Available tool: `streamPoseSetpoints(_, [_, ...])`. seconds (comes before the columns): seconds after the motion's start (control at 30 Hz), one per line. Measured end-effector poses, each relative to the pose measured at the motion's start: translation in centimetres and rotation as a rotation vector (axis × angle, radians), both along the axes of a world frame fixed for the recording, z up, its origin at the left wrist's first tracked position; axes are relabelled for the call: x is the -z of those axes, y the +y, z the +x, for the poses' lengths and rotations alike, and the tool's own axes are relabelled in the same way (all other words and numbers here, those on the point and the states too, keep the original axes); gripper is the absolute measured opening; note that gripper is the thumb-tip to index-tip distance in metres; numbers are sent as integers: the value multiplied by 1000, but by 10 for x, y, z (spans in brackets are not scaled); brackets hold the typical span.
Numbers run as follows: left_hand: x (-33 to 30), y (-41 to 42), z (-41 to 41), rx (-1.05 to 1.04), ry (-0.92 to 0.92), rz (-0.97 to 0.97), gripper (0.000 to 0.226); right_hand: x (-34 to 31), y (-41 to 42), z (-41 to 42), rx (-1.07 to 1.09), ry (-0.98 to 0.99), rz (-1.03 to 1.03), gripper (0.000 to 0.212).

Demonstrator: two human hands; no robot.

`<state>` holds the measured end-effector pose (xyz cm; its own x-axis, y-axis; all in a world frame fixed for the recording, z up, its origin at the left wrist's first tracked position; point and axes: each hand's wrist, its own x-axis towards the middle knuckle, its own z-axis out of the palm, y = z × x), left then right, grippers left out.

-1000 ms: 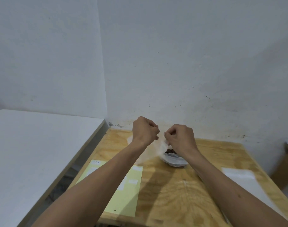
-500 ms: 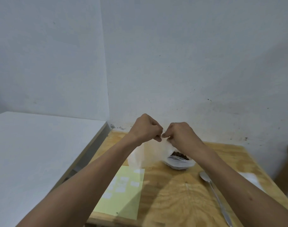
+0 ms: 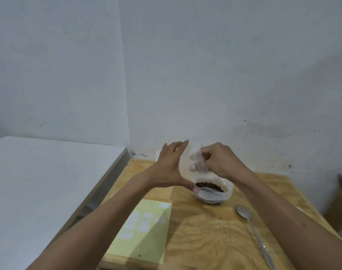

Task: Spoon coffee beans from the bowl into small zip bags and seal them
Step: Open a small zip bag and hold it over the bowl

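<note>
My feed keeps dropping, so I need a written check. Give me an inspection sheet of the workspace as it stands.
Surface: wooden table, bare grain in the middle.
Job's things: zip bag held above bowl of coffee beans; spoon lying on the table.
Clutter: yellow-green sheet with white labels.
Grippers: left hand open, fingers straight against the bag; right hand pinches the bag.
Cables: nothing seen.
Surroundings: white walls, white surface on the left.

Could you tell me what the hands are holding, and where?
A clear plastic zip bag: right hand pinches its top edge; left hand cradles its side, fingers straight.
</note>
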<state>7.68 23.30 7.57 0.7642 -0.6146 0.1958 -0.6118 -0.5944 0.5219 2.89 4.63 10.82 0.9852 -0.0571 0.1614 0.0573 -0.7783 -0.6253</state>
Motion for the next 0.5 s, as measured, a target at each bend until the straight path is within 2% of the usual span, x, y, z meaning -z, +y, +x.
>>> streamPoseSetpoints(0.03, [6,-2,3,-17,-73,4,132,0,1,0,-1,13,-25,14])
streamPoseSetpoints(0.13, [19,-2,14,-38,-199,-36,106,-5,3,-3,7,2,-108,31])
streamPoseSetpoints(0.2, [26,0,17,-42,-234,4,102,-7,0,-4,-33,-10,-64,24])
streamPoseSetpoints(0.27, [29,0,17,-44,-260,52,107,-7,-1,-4,-81,-29,-8,16])
streamPoseSetpoints(0.33, [28,-3,14,-42,-240,33,111,-6,-1,-3,-129,-55,36,13])
streamPoseSetpoints(0.43, [23,-7,7,-54,-83,-104,115,-1,2,-4,-163,-102,83,15])
streamPoseSetpoints(0.5, [22,-10,4,-57,-67,-137,116,3,1,-2,-168,-181,90,16])
